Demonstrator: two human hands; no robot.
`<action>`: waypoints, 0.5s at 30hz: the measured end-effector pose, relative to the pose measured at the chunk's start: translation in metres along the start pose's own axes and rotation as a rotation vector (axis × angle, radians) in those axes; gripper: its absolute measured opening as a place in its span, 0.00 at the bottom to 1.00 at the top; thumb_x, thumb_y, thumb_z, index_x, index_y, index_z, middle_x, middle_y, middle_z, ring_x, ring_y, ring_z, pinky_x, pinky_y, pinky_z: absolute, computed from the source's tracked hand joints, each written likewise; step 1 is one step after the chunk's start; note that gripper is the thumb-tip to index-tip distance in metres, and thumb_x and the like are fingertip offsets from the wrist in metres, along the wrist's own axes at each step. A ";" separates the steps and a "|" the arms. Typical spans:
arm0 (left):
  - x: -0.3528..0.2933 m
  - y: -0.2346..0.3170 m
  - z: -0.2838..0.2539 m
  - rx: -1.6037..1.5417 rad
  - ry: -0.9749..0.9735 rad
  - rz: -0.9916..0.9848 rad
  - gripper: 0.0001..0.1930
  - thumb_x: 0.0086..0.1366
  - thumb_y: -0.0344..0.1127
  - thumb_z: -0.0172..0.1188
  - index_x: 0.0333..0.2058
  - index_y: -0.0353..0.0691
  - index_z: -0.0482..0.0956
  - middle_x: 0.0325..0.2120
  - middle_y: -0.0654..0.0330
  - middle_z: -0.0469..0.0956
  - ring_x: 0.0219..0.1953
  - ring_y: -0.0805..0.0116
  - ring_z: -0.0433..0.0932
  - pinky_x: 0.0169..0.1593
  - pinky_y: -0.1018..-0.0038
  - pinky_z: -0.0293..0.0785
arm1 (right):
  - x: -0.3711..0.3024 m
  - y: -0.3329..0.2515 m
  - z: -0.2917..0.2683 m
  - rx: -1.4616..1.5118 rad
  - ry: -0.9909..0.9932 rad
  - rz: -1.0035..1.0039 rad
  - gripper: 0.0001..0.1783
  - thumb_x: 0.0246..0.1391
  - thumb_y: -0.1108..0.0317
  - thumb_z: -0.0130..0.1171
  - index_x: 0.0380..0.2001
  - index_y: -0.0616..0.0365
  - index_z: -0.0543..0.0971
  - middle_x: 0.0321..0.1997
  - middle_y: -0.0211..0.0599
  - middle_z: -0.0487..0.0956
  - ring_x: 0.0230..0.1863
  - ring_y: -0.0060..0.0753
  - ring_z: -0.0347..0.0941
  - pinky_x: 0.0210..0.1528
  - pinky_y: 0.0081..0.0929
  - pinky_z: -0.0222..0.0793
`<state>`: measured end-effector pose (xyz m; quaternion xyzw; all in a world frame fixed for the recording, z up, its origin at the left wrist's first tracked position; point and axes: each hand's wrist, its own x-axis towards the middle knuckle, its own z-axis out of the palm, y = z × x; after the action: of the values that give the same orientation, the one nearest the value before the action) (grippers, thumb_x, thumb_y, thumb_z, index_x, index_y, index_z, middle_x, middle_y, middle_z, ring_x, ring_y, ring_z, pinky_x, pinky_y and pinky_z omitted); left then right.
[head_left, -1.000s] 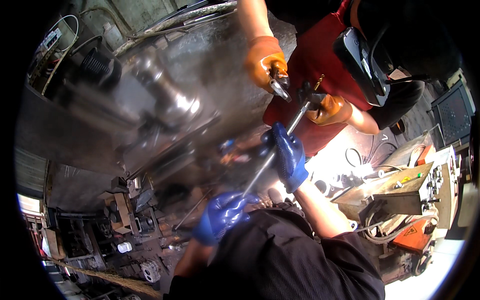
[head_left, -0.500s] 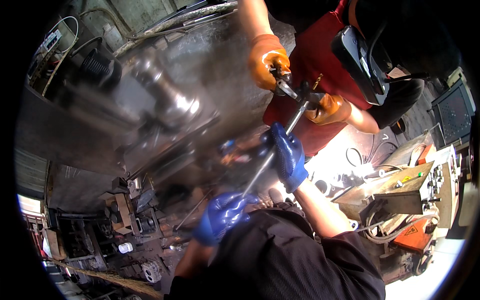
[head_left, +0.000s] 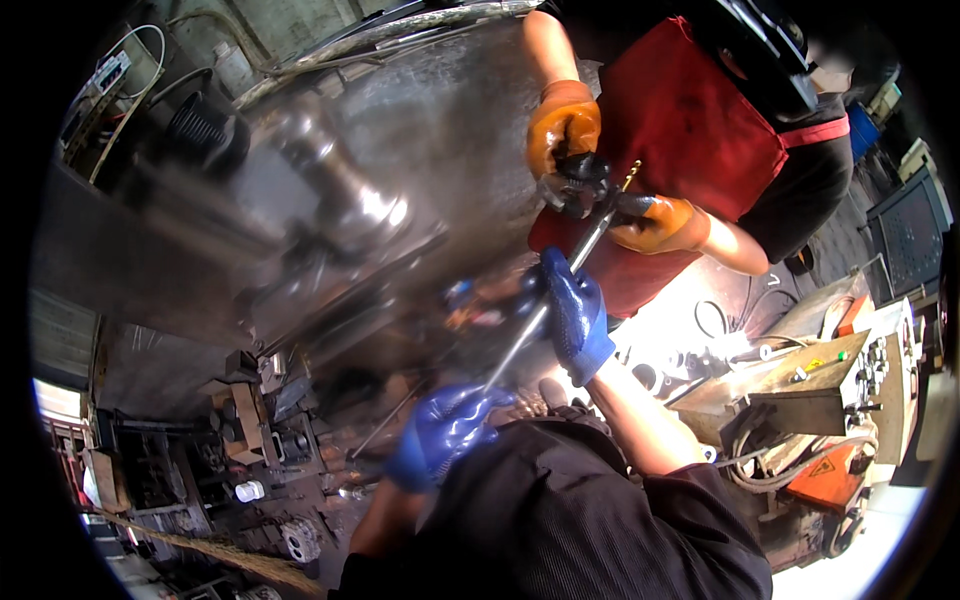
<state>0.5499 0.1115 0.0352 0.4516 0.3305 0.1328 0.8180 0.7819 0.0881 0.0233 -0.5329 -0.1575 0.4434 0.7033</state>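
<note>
A long steel rod (head_left: 520, 345) slants up and away from me toward a co-worker. My left hand (head_left: 445, 430), in a blue coated glove, is closed round its near end by my body. Farther along, my right hand (head_left: 578, 315), in a matching glove, grips the rod. At the far end the co-worker's orange-gloved hands (head_left: 565, 125) work with a dark tool (head_left: 577, 188) whose kind I cannot make out. A gold-coloured, twisted tip (head_left: 632, 175) sticks out beyond the rod there.
The co-worker wears a red apron (head_left: 690, 120). A large shiny metal machine part (head_left: 350, 195), blurred, stands to the left. A grey control box (head_left: 815, 390) with cables sits at right. Scattered metal parts and a small white container (head_left: 250, 492) lie at lower left.
The co-worker's body has shifted, and their upper hand has moved a little right and turned the tool. My two hands and the rod stay almost where they were.
</note>
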 end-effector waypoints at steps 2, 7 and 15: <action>0.000 -0.001 -0.003 -0.027 -0.025 -0.010 0.15 0.72 0.33 0.55 0.52 0.31 0.77 0.47 0.54 0.81 0.40 0.71 0.80 0.43 0.74 0.80 | 0.001 0.002 0.000 0.006 0.000 -0.009 0.19 0.70 0.55 0.51 0.36 0.61 0.80 0.29 0.32 0.79 0.30 0.23 0.75 0.36 0.22 0.71; 0.000 -0.009 -0.015 -0.073 -0.078 -0.018 0.17 0.70 0.28 0.57 0.56 0.34 0.75 0.52 0.51 0.79 0.52 0.65 0.79 0.49 0.73 0.80 | -0.005 -0.012 0.005 -0.055 0.005 0.087 0.21 0.70 0.53 0.52 0.36 0.62 0.79 0.27 0.33 0.80 0.29 0.25 0.77 0.33 0.21 0.73; -0.002 -0.006 -0.004 -0.050 -0.023 0.051 0.14 0.73 0.33 0.54 0.50 0.30 0.78 0.44 0.54 0.82 0.34 0.72 0.81 0.40 0.74 0.80 | -0.001 -0.003 0.001 -0.025 -0.038 -0.004 0.22 0.69 0.52 0.52 0.35 0.62 0.80 0.26 0.35 0.80 0.27 0.26 0.78 0.32 0.22 0.75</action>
<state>0.5451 0.1099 0.0292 0.4407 0.3061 0.1567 0.8292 0.7818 0.0878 0.0269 -0.5330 -0.1774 0.4498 0.6943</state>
